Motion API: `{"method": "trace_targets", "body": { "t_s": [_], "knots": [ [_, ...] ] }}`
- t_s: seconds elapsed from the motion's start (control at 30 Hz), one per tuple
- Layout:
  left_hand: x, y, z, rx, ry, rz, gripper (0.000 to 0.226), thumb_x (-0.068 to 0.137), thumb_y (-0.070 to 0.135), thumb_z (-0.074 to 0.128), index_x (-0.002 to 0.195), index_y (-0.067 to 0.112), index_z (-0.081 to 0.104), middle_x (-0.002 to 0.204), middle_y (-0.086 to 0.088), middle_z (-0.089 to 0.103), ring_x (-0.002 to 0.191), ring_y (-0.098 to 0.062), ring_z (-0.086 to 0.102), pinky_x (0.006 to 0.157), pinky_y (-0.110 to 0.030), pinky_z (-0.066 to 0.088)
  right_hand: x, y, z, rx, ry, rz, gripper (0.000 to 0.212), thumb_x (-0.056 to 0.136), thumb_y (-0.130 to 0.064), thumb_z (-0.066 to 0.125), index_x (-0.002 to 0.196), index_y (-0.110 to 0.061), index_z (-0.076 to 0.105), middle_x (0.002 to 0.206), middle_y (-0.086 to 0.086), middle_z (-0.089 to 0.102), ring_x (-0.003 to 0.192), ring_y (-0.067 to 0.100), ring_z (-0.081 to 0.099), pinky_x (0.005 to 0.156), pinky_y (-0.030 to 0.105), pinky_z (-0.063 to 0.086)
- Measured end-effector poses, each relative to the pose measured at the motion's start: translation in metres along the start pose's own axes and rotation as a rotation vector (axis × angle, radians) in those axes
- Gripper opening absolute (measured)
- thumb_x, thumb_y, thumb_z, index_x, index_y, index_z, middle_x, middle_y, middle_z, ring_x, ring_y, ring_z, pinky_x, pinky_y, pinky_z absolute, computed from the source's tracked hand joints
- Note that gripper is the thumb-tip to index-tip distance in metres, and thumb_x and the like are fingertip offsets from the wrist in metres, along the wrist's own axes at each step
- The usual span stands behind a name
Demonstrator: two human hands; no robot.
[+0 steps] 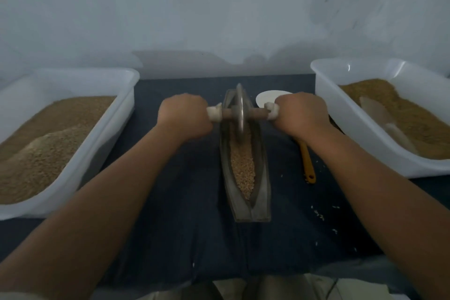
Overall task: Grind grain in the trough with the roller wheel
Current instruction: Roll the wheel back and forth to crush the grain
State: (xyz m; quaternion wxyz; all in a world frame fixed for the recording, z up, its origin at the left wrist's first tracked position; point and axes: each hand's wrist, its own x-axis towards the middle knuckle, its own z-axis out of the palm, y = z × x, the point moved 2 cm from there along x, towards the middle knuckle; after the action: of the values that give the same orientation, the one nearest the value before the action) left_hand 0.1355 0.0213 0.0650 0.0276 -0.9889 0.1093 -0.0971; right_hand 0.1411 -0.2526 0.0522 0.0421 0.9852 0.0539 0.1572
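A narrow boat-shaped metal trough [263, 192] lies lengthwise on the dark cloth in front of me, with a strip of tan grain [242, 168] along its channel. A metal roller wheel [239, 109] stands upright in the far half of the trough, on a wooden axle with white-wrapped ends. My left hand [183, 114] grips the left end of the axle. My right hand [302, 112] grips the right end. Both fists are closed round the handles, level with each other.
A white tub [121, 114] of ground grain stands at the left. At the right, a second white tub [326, 105] holds grain and a pale scoop [379, 117]. A white-and-orange spatula [307, 163] lies right of the trough. Loose grains [319, 214] dot the cloth.
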Motion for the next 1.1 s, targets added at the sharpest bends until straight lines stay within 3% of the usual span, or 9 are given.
{"method": "trace_targets", "body": {
  "t_s": [0.1,0.27,0.37,0.5,0.67,0.8,0.87,0.97,1.1],
  "knots": [
    [0.011,0.003,-0.006,-0.018,-0.029,-0.014,0.027,0.082,0.05,0.064,0.079,0.023,0.065,0.078,0.003,0.063,0.073,-0.025,0.063,0.066,-0.034,0.049,0.003,-0.002,-0.003,-0.019,0.045,0.032,0.035,0.088,-0.045,0.053,0.06,-0.025,0.05,0.059,-0.006,0.049,0.056,0.019,0.051,0.058,0.032,0.045],
    [-0.055,-0.003,0.002,0.014,0.001,0.114,0.024,0.074,0.047,0.059,0.064,0.029,0.048,0.064,0.011,0.051,0.054,-0.013,0.049,0.052,-0.027,0.036,-0.049,0.009,-0.016,0.045,-0.227,-0.097,0.031,0.08,-0.059,0.056,0.065,-0.031,0.059,0.06,-0.01,0.058,0.056,0.007,0.056,0.054,0.032,0.05],
    [-0.075,-0.01,0.006,0.01,0.003,0.148,0.028,0.072,0.055,0.059,0.062,0.032,0.049,0.056,0.014,0.048,0.049,-0.004,0.044,0.046,-0.023,0.024,-0.081,0.011,-0.027,0.077,-0.207,-0.169,0.035,0.065,-0.067,0.047,0.058,-0.034,0.055,0.05,-0.012,0.052,0.046,0.0,0.05,0.043,0.026,0.035],
    [-0.037,-0.004,0.007,-0.036,-0.069,0.074,0.023,0.075,0.049,0.058,0.066,0.028,0.057,0.065,0.01,0.059,0.058,-0.013,0.057,0.053,-0.026,0.04,-0.043,0.004,-0.022,0.038,-0.2,-0.092,0.03,0.083,-0.057,0.056,0.067,-0.032,0.06,0.063,-0.009,0.059,0.059,0.008,0.056,0.054,0.031,0.046],
    [0.016,0.004,-0.009,-0.022,-0.022,-0.003,0.035,0.081,0.057,0.063,0.074,0.023,0.06,0.078,0.004,0.063,0.072,-0.025,0.061,0.067,-0.034,0.048,-0.009,-0.003,-0.01,0.017,0.092,0.032,0.028,0.092,-0.036,0.06,0.067,-0.025,0.055,0.06,-0.007,0.05,0.053,0.013,0.042,0.052,0.029,0.035],
    [-0.019,0.007,-0.012,0.013,-0.017,0.08,0.021,0.075,0.045,0.059,0.069,0.025,0.054,0.069,0.008,0.055,0.063,-0.021,0.056,0.06,-0.031,0.044,-0.026,0.0,-0.012,0.03,-0.148,0.018,0.031,0.093,-0.049,0.055,0.07,-0.028,0.06,0.067,-0.006,0.061,0.061,0.013,0.057,0.058,0.033,0.05],
    [-0.048,0.0,-0.008,-0.001,-0.053,0.153,0.02,0.073,0.046,0.058,0.067,0.028,0.052,0.066,0.01,0.056,0.058,-0.012,0.053,0.053,-0.027,0.038,-0.052,0.008,-0.018,0.031,-0.262,-0.047,0.03,0.083,-0.056,0.055,0.067,-0.032,0.061,0.062,-0.009,0.061,0.057,0.008,0.059,0.051,0.03,0.046],
    [-0.072,-0.008,-0.001,-0.037,-0.106,0.178,0.022,0.074,0.052,0.057,0.066,0.032,0.052,0.063,0.012,0.055,0.056,-0.006,0.051,0.048,-0.024,0.03,-0.08,0.013,-0.024,0.03,-0.233,-0.148,0.036,0.067,-0.067,0.043,0.06,-0.035,0.057,0.052,-0.011,0.055,0.049,0.001,0.051,0.043,0.025,0.03],
    [-0.041,-0.002,0.001,-0.018,-0.048,0.07,0.023,0.075,0.048,0.059,0.067,0.027,0.053,0.07,0.009,0.058,0.061,-0.016,0.055,0.056,-0.028,0.04,-0.038,0.005,-0.014,0.009,-0.181,-0.092,0.033,0.085,-0.057,0.052,0.066,-0.031,0.059,0.063,-0.009,0.059,0.058,0.008,0.056,0.053,0.029,0.044]
  ]
}}
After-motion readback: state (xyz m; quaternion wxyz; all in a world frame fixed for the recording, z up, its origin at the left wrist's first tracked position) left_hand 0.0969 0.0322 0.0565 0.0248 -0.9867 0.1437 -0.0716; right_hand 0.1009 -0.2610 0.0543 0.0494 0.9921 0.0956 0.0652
